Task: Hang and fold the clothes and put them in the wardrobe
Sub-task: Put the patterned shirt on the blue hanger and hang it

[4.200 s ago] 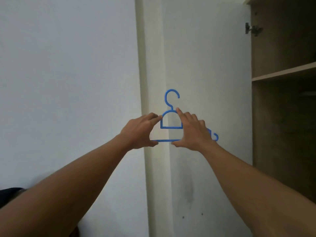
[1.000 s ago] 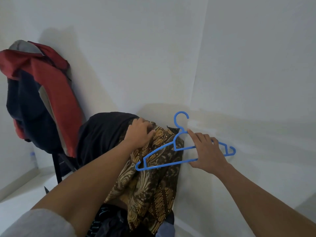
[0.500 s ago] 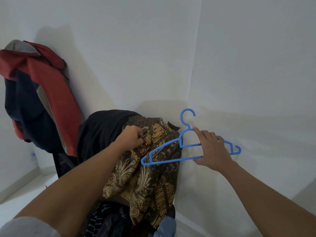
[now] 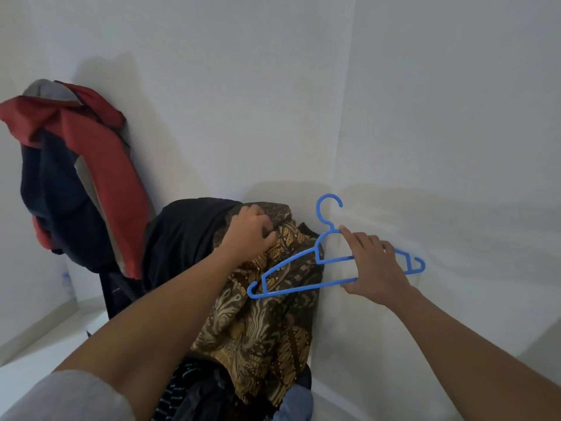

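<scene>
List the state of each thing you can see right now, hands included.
blue hanger: bare, tilted, held by the right hand.
right hand: grips the blue hanger's bars.
left hand: grips the batik shirt near its top.
batik shirt: draped, crumpled, not on the blue hanger.
black garment: draped beside the batik shirt.
red and navy clothes: hanging at the left.

White walls [image 4: 243, 86] — corner [image 4: 344, 117] — pale floor [image 4: 45, 354]

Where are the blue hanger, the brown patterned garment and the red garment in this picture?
blue hanger [image 4: 291, 290], head view, on its bottom bar.
brown patterned garment [image 4: 258, 335], head view, on its hanging front.
red garment [image 4: 115, 183], head view, on its drooping red part.
</scene>
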Available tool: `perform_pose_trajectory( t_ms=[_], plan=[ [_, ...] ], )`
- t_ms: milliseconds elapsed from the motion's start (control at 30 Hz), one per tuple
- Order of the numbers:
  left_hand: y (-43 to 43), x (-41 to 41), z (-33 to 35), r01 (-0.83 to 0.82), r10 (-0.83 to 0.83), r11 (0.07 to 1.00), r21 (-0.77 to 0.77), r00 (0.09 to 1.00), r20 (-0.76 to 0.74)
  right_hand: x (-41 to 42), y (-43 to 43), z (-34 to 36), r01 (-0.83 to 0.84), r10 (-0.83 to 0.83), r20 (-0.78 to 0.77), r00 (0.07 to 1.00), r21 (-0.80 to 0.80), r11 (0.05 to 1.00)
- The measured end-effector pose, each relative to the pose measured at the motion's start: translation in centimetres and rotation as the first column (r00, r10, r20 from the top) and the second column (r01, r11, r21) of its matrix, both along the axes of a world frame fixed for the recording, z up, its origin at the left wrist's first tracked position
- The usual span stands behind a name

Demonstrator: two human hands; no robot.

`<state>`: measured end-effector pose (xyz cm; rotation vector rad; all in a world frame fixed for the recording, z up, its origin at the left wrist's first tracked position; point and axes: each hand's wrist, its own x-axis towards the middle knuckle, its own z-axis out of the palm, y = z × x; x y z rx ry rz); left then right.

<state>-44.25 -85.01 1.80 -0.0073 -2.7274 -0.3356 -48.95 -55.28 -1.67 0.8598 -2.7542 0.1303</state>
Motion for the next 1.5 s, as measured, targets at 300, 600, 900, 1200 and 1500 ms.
perform_pose_trajectory(
  t_ms=[300,600,900,1200,1500],
  plan=[
    [3.2,-6.1,2.0,0.069,-0.042,0.996,-0.057,0.922,0.385,-0.8,1.7,-0.3,0.013,-0.013,-0.022,1.000,-0.020,1.000],
    [3.5,-5.9,1.6,-0.018,0.039,0.998,-0.067,0.942,0.333,-1.1,1.7,0.1,0.035,-0.035,-0.013,0.999,-0.017,0.999],
    [3.3,-5.3,3.2,0.069,0.016,0.970,-0.233,0.939,0.343,-0.8,1.2,0.7,0.056,-0.056,-0.016,0.998,-0.018,0.998],
    [2.5,-4.8,5.0,0.055,0.108,0.878,-0.476,0.946,0.307,0.0,1.5,2.0,0.103,-0.103,-0.036,0.994,-0.017,0.995],
    [1.3,-3.2,10.0,0.035,0.121,0.865,-0.500,0.953,0.276,1.1,2.7,6.5,0.136,-0.147,-0.121,0.982,-0.094,0.986]
  ],
)
